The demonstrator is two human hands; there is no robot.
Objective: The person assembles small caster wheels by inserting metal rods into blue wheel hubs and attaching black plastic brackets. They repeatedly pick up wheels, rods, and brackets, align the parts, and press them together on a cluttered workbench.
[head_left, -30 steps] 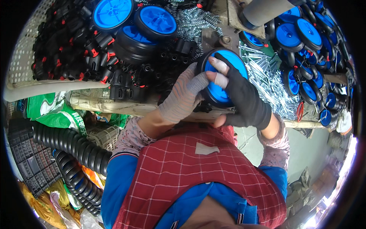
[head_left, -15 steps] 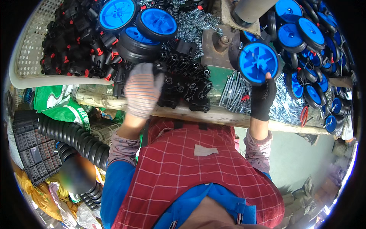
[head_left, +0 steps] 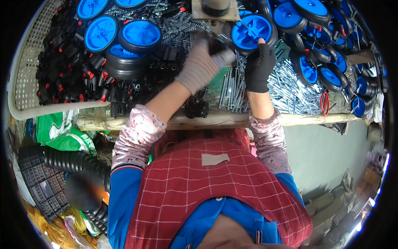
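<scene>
My right hand (head_left: 260, 68), in a black fingerless glove, grips a blue wheel (head_left: 259, 30) with a black tyre, thumb on its rim. A thin metal rod seems to stick out at the hub. My left hand (head_left: 200, 67), in a striped grey glove, is smeared by motion and reaches toward that wheel. At its fingers is a dark plastic part (head_left: 218, 44), blurred, its exact shape unclear. Long steel bolts (head_left: 233, 89) lie below the wheel, and more bolts (head_left: 290, 93) are heaped beside my right hand.
Several blue wheels (head_left: 141, 34) are stacked on the left, before a heap of metal springs (head_left: 174, 29). Black parts with red tabs fill a white perforated basket (head_left: 20, 97). A metal post (head_left: 215, 6) stands ahead. More wheels (head_left: 309, 68) crowd the right. The bench's wooden edge (head_left: 207, 121) runs before me.
My left hand has moved right, from the black parts toward the wheel, with a dark part at its fingers. My right hand still holds the wheel. The whole view has shifted.
</scene>
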